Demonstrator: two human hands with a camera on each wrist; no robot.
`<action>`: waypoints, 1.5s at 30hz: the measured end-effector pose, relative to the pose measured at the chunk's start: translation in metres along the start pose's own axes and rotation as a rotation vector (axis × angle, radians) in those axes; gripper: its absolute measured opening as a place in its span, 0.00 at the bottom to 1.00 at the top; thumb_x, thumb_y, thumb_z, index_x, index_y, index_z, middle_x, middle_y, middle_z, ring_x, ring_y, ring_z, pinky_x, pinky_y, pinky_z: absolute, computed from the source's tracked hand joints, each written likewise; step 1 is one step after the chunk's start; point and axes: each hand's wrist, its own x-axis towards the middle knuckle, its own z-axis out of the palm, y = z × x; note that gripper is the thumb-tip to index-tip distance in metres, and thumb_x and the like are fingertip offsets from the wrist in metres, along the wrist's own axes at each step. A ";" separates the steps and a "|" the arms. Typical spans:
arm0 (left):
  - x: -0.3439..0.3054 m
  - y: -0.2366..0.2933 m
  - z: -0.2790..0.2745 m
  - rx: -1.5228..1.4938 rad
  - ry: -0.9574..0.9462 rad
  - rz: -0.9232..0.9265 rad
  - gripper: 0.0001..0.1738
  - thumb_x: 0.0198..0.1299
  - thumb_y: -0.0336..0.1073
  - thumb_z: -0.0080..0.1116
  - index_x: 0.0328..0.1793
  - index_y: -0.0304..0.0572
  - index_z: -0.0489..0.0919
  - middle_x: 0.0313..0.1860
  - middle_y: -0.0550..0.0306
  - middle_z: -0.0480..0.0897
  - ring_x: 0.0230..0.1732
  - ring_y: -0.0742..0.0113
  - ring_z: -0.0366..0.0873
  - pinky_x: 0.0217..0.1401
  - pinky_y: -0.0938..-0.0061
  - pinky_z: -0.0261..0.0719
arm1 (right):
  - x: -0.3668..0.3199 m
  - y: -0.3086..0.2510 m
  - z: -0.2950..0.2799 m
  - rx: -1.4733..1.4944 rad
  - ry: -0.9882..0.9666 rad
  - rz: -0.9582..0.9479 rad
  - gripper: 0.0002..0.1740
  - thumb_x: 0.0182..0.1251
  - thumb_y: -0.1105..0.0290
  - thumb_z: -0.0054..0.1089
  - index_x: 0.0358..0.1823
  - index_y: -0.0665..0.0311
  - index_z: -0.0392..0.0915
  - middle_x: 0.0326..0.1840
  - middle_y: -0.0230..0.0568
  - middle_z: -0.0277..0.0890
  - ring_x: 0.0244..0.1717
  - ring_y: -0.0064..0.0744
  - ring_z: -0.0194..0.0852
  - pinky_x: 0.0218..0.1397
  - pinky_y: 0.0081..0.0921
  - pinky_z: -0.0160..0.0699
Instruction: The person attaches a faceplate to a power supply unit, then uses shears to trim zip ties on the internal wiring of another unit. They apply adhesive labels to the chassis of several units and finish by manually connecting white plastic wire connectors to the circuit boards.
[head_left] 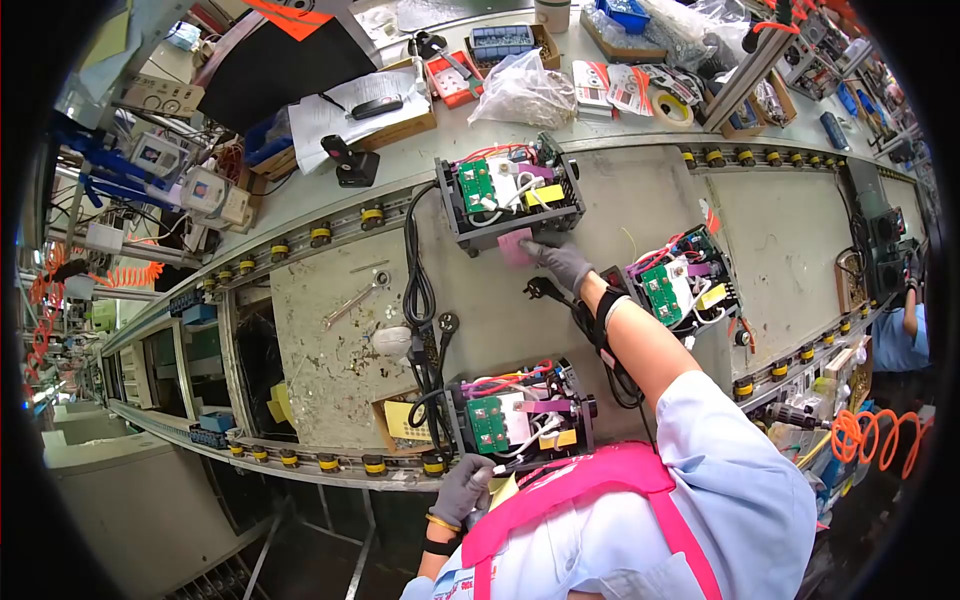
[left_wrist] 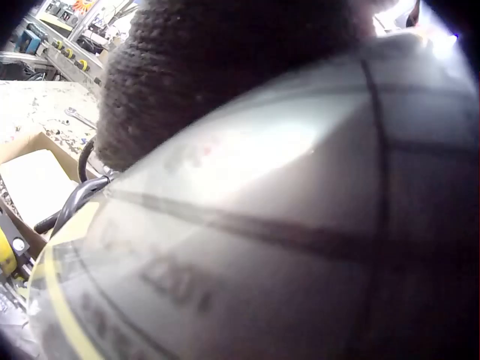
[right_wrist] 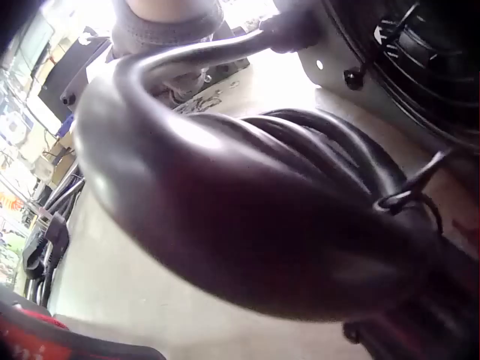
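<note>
My gloved left hand [head_left: 462, 490] is low in the head view, close to the near open-cased unit [head_left: 515, 425]. Its curled fingers hold a glossy sheet [left_wrist: 247, 225], printed with dark lines and lettering, that bulges across the left wrist view. My gloved right hand [head_left: 565, 268] reaches to the front of the far open-cased unit [head_left: 510, 190], fingertips gripping a small pink piece [head_left: 515, 247] against that side. In the right wrist view a coiled black cable [right_wrist: 225, 202] hides most of this hand. Each unit has a green circuit board and coloured wires.
A third open-cased unit [head_left: 685, 280] stands right of my forearm. Black power cords [head_left: 420, 270] lie left of the units, near a wrench [head_left: 355, 300] and a small box [head_left: 405, 420]. Rollers [head_left: 320, 235] edge the line. A cordless driver [head_left: 348, 160] sits on the back bench.
</note>
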 end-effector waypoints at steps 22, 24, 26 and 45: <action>0.001 0.005 0.001 0.022 0.026 -0.016 0.20 0.64 0.50 0.56 0.46 0.40 0.73 0.21 0.65 0.73 0.14 0.80 0.69 0.17 0.84 0.64 | 0.015 0.018 0.001 0.224 0.136 -0.120 0.20 0.56 0.58 0.69 0.42 0.67 0.81 0.32 0.33 0.79 0.26 0.20 0.71 0.28 0.20 0.70; 0.001 0.005 0.001 0.023 0.023 -0.022 0.20 0.63 0.51 0.56 0.46 0.40 0.73 0.21 0.65 0.74 0.14 0.80 0.69 0.17 0.84 0.64 | 0.011 0.012 0.002 0.245 0.127 -0.134 0.20 0.55 0.58 0.70 0.42 0.67 0.81 0.31 0.32 0.79 0.25 0.20 0.70 0.28 0.21 0.69; 0.002 0.003 -0.001 0.042 0.021 -0.031 0.20 0.63 0.51 0.56 0.46 0.40 0.73 0.21 0.65 0.74 0.14 0.80 0.69 0.17 0.84 0.64 | 0.010 0.008 0.000 0.186 0.133 -0.083 0.23 0.56 0.58 0.69 0.44 0.70 0.80 0.38 0.37 0.80 0.35 0.24 0.73 0.40 0.24 0.72; 0.003 -0.001 0.001 -0.057 0.048 -0.074 0.26 0.57 0.56 0.62 0.45 0.40 0.75 0.25 0.67 0.75 0.17 0.83 0.65 0.19 0.87 0.62 | 0.008 0.001 0.002 0.108 -0.091 -0.012 0.21 0.58 0.60 0.63 0.49 0.65 0.79 0.42 0.34 0.81 0.40 0.25 0.75 0.42 0.23 0.76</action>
